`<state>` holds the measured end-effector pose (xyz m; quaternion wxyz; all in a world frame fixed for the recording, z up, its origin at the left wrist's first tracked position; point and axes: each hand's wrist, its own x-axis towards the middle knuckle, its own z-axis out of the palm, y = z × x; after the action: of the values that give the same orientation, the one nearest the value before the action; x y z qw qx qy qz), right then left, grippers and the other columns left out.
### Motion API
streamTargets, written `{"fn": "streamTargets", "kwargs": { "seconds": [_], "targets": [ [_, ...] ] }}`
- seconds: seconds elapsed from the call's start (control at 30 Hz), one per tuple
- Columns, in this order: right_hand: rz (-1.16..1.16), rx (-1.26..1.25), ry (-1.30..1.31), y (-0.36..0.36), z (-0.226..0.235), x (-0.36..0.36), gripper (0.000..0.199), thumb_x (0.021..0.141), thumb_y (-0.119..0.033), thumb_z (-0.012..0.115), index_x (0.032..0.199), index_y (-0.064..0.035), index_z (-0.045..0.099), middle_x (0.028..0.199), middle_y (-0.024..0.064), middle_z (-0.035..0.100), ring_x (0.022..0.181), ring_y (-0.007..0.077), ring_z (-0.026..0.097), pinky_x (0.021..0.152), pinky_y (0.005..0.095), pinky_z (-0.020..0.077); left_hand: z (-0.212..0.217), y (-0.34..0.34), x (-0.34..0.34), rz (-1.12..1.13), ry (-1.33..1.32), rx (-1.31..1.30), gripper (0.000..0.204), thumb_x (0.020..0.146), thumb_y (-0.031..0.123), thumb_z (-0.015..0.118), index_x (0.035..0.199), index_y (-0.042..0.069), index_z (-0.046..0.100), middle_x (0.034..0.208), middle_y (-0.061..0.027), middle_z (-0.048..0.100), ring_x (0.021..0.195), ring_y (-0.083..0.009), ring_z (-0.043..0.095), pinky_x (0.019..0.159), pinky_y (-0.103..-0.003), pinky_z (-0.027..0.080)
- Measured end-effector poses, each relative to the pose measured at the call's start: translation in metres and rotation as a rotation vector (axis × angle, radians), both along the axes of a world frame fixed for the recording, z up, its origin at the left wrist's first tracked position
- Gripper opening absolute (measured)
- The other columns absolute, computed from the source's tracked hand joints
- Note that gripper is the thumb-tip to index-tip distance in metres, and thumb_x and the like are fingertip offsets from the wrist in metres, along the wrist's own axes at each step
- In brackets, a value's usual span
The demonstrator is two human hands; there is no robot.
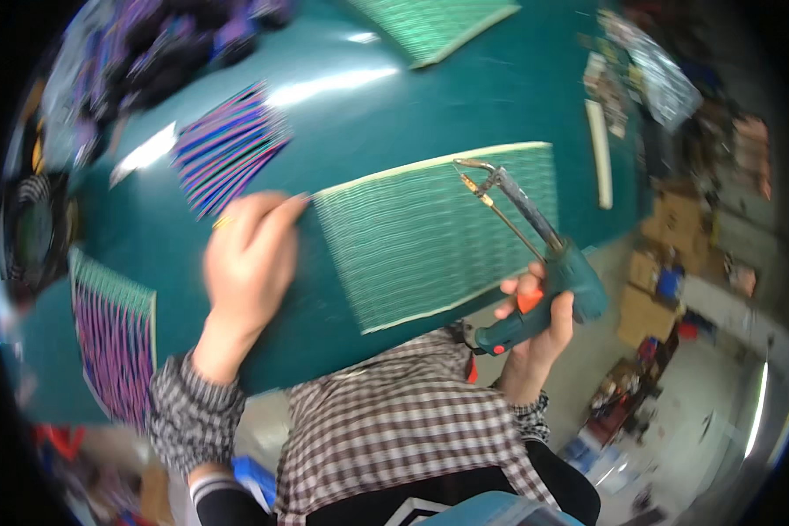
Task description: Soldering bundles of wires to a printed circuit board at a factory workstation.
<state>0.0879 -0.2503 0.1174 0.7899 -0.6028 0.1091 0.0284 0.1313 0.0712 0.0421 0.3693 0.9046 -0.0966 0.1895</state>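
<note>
My right hand grips a teal soldering gun with an orange trigger, its thin metal tip raised over a green ribbed sheet lying on the dark green table. My left hand rests on the table with its fingers bent, fingertips touching the sheet's left edge. A yellow ring shows on one finger. The hand is blurred.
A fan of purple striped strips lies left of the sheet, another purple panel at the table's left edge, a second green sheet at the far end. A white stick lies right. Cardboard boxes stand on the floor.
</note>
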Motion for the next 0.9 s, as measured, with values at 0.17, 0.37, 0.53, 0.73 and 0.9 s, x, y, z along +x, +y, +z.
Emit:
{"fn": "streamTargets", "kwargs": {
  "seconds": [0.17,0.37,0.53,0.73,0.9],
  "targets": [
    [-0.369,0.364,-0.064,-0.127,0.014,0.035,0.051,0.101,-0.044,0.053,0.125,0.0013,0.055,0.098,0.0075,0.068,0.092,0.0255,0.069,0.061,0.0349,0.0637,0.016,0.005,-0.011,0.004,0.016,0.130,0.031,0.076,-0.010,0.065,0.104,0.002,0.069,0.095,-0.0106,0.064,0.087,-0.0277,0.063,0.077,-0.036,0.050],
    [-0.388,0.655,-0.029,-0.293,0.001,0.123,0.040,0.094,-0.035,0.068,0.113,0.0000,0.064,0.101,0.0070,0.070,0.095,0.0220,0.068,0.071,0.0300,0.0612,0.020,0.007,-0.034,0.095,0.097,0.263,0.033,0.078,-0.008,0.062,0.109,0.002,0.069,0.104,-0.0127,0.065,0.096,-0.0304,0.063,0.085,-0.040,0.050],
    [-0.173,0.628,-0.002,-0.318,-0.023,0.144,0.041,0.093,-0.031,0.070,0.116,0.0023,0.061,0.101,0.0090,0.068,0.091,0.0217,0.066,0.073,0.0304,0.0613,0.021,-0.024,-0.052,0.004,0.060,0.162,0.042,0.075,-0.006,0.066,0.117,0.000,0.066,0.120,-0.0173,0.064,0.111,-0.0369,0.062,0.098,-0.049,0.048],
    [-0.113,0.806,0.121,-0.317,-0.034,0.174,0.042,0.091,-0.027,0.073,0.117,0.0038,0.062,0.102,0.0100,0.067,0.096,0.0218,0.066,0.072,0.0303,0.0613,0.008,-0.050,-0.049,-0.059,0.122,0.135,0.054,0.084,0.002,0.070,0.135,-0.002,0.053,0.136,-0.0209,0.055,0.125,-0.0388,0.055,0.106,-0.051,0.044],
    [-0.007,0.934,0.271,-0.331,-0.041,0.212,0.043,0.090,-0.026,0.074,0.120,0.0022,0.062,0.102,0.0094,0.067,0.093,0.0187,0.066,0.073,0.0283,0.0607,0.004,-0.044,-0.064,-0.069,0.214,0.127,0.054,0.086,0.003,0.067,0.136,-0.006,0.051,0.142,-0.0241,0.050,0.133,-0.0399,0.049,0.111,-0.048,0.040]
  ]
}}
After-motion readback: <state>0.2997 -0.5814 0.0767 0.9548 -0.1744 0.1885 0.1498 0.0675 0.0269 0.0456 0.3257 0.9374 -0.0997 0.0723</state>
